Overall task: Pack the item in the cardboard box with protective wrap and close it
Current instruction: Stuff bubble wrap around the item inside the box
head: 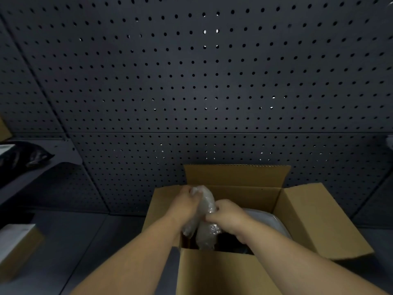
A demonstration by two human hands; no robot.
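A brown cardboard box (308, 218) stands open in front of me, all of its flaps spread outward. Over its left side I hold a bunched piece of clear bubble wrap (207, 228). My left hand (187, 204) grips the top of the wrap. My right hand (230, 217) pinches it lower down on the right. Inside the box, a pale rounded item (270, 222) shows at the right, partly hidden by my right hand. The box bottom beneath the wrap is dark and unclear.
A dark pegboard wall (202, 81) rises right behind the box. At the left, a shelf (49, 165) carries a black bag (23, 156). A flat cardboard box (17, 248) with a white label lies at the lower left on the grey table (85, 241).
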